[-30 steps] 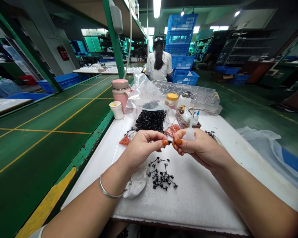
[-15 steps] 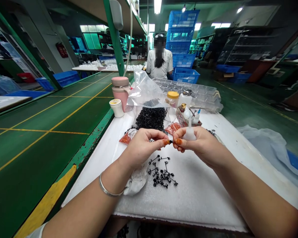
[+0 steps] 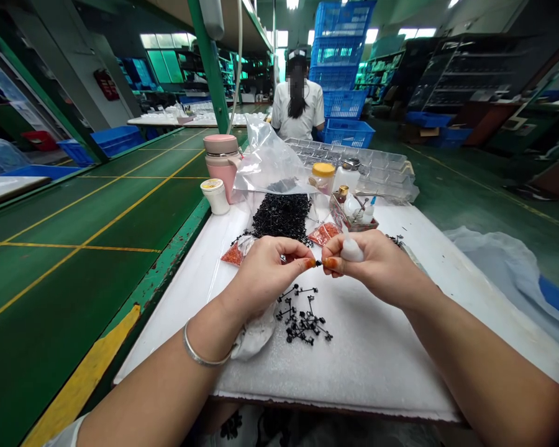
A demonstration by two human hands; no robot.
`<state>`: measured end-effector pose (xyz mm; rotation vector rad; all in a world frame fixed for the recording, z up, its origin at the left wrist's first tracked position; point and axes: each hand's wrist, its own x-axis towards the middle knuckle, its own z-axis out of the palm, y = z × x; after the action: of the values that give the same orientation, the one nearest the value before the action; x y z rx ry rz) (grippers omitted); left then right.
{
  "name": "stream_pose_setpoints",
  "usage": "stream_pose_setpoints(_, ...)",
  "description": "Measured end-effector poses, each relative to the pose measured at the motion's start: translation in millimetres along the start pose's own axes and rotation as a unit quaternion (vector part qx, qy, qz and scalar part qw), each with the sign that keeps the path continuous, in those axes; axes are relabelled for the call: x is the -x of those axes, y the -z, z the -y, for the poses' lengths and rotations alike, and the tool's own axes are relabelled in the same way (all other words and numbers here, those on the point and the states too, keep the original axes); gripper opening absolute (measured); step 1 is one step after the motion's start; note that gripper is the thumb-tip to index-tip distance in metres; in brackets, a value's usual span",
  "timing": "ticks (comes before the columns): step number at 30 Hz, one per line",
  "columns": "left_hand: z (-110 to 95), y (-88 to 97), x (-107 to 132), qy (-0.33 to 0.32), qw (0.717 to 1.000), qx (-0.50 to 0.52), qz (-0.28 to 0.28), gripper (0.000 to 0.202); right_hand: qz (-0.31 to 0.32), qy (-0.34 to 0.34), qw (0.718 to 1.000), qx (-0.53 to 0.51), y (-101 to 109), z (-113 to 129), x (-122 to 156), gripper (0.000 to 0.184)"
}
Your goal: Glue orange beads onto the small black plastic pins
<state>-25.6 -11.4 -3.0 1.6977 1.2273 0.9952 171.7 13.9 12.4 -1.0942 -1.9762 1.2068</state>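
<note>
The room is a workshop with a green floor and shelving at the far right. One long green belt, crossed by yellow lines and edged by a chipped green rim, runs along the left of one white-topped table. Five blue crates form one stack on the far side, and one person in a white shirt, back turned, is just left of them. Clear compartment trays lie at the table's far end, their number hard to tell. Nearer are one clear plastic bag and one heap of black parts, too dense to count. Two hands meet over the table: the left hand, with one silver bangle at the wrist, and the right hand, which holds one white squeeze bottle, spout up. One pink flask, one yellow-lidded jar and one white tub stand beyond; the yellow marking on the tub's lid is too small to read. Two packets of orange bits lie near the heap, one left, one right. Over a dozen loose black pieces overlap on the near side. Smallest is one black part, pinched between the left thumb and forefinger; the right thumb and forefinger press together at its right end, but whether they grip it cannot be told.
</note>
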Motion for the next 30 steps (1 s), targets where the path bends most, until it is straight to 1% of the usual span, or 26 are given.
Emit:
stream_pose_setpoints(7, 3.0, -0.6, -0.4, -0.009, 0.998, -0.056, -0.006, 0.015, -0.005, 0.026, 0.996, 0.086, -0.8, 1.4, -0.2, 0.02)
stream_pose_setpoints(12, 6.6, -1.4, -0.3, -0.031, 0.994, -0.103, -0.007, 0.015, -0.007, 0.055, 0.988, 0.144, -2.0, 1.8, 0.2, 0.015)
stream_pose_setpoints(19, 8.8, -2.7, 0.1, -0.061, 0.984, -0.168, -0.015, 0.014, -0.018, 0.051, 0.97, 0.235, -4.9, 3.0, -0.2, 0.014)
stream_pose_setpoints(24, 8.5, -2.1, -0.4, -0.082, 0.976, -0.201, -0.011, 0.014, -0.004, 0.047, 0.968, 0.245, -5.5, 2.2, -0.7, 0.015)
stream_pose_setpoints(30, 7.9, -2.5, -0.1, -0.084, 0.972, -0.218, -0.007, 0.014, 0.0, 0.04, 0.969, 0.244, -5.8, 2.9, -1.3, 0.015)
